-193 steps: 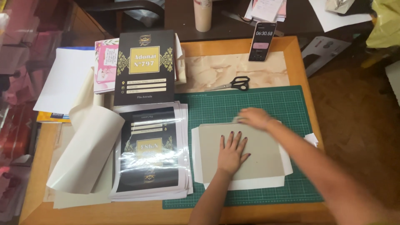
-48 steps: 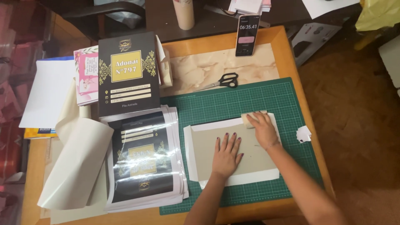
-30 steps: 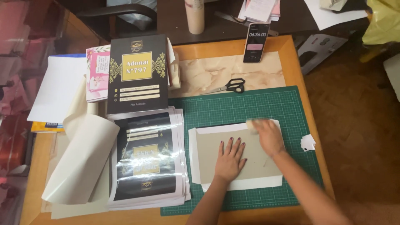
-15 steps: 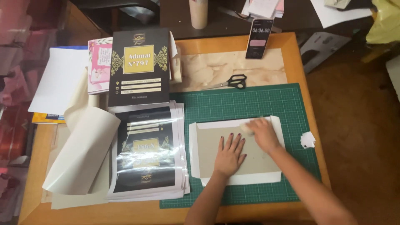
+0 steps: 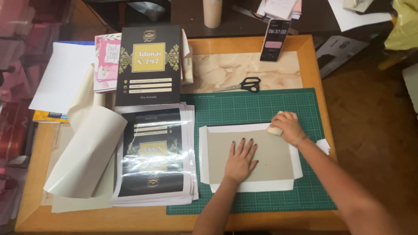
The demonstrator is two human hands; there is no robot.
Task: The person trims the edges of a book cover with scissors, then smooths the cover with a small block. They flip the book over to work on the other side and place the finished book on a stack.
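Two hands on the work. My left hand [image 5: 241,160] lies flat, fingers spread, pinning the grey board [image 5: 248,157] without gripping it. My right hand [image 5: 288,127] is curled over a small pale block [image 5: 274,129], pressing it onto the far right edge of the board, where the white paper [image 5: 226,187] folds over. The board sits centred on that white sheet, on the green cutting mat [image 5: 252,104].

Progress, as I judge it: the far flap looks turned down and is being rubbed; the near, left and right margins lie flat and unfolded, so most of the wrapping remains.

Further out: scissors [image 5: 248,84] just beyond the mat's far edge, a phone [image 5: 275,40] propped behind them. To the left, a stack of glossy black printed sheets [image 5: 154,156], a finished black cover [image 5: 149,65] beyond it, and curled backing paper [image 5: 85,159] at far left.
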